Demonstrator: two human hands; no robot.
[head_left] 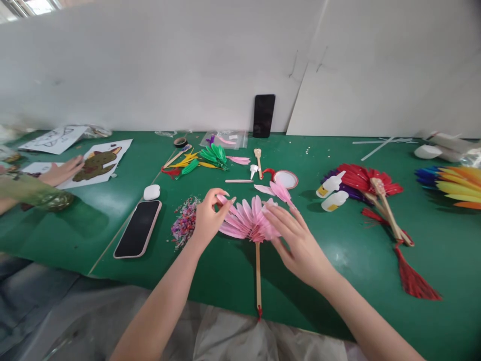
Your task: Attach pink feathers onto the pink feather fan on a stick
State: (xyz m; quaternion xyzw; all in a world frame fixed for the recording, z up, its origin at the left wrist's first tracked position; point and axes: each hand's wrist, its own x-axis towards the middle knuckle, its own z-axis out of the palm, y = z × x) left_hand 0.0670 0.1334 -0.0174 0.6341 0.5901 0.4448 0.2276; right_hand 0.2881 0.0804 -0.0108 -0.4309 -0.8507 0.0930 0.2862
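A pink feather fan point(246, 218) with a thin wooden handle point(258, 276) lies in front of me, its feathers spread away from me. At the fan's left edge my left hand point(209, 215) is closed, thumb and forefinger pinching the tip of a pink feather. My right hand point(298, 243) rests over the fan's right side with its fingers stretched out, hiding some feathers. Loose pink feathers point(280, 191) show just beyond its fingertips. Beside my left hand is a pile of small multicoloured bits point(185, 223).
Glue bottles point(334, 200), a red feather fan point(368, 178) and rainbow feathers point(451, 185) lie right. Behind are a round white lid point(285, 179), green feathers point(215, 155) and a standing phone point(264, 115). Another phone point(138, 229) lies left, near another person's hand point(62, 171).
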